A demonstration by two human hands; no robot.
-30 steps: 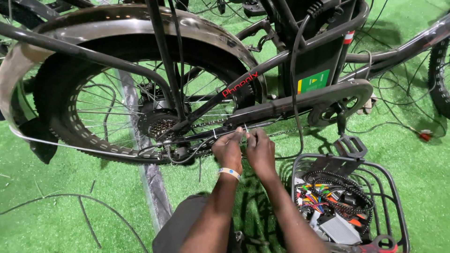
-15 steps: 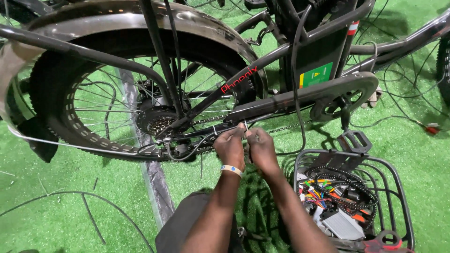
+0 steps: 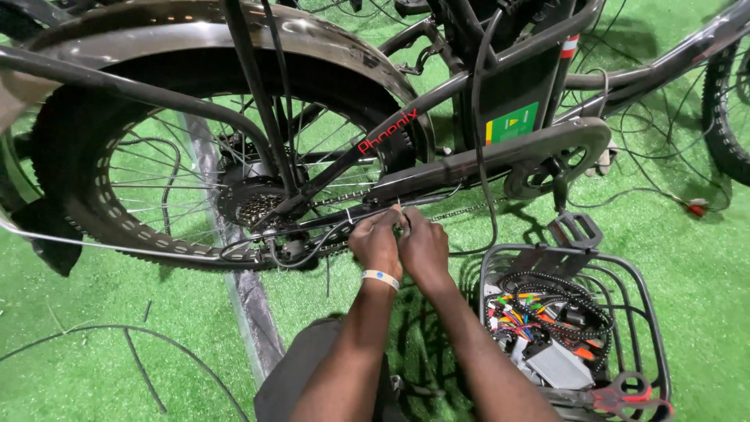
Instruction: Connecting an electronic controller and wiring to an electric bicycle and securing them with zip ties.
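Both hands are together at the lower frame tube (image 3: pixel 367 212) of the black bicycle, just right of the rear wheel (image 3: pixel 156 180). The left hand (image 3: pixel 376 244) and the right hand (image 3: pixel 424 248) pinch a thin cable (image 3: pixel 312 252) and what seems a small white tie against the tube; it looks not finished, the fingers are closed on it. On the battery box, far right, sits a green square label (image 3: pixel 512 123) with a yellow-red strip. Near right, a wire basket (image 3: pixel 652 328) holds coloured wires.
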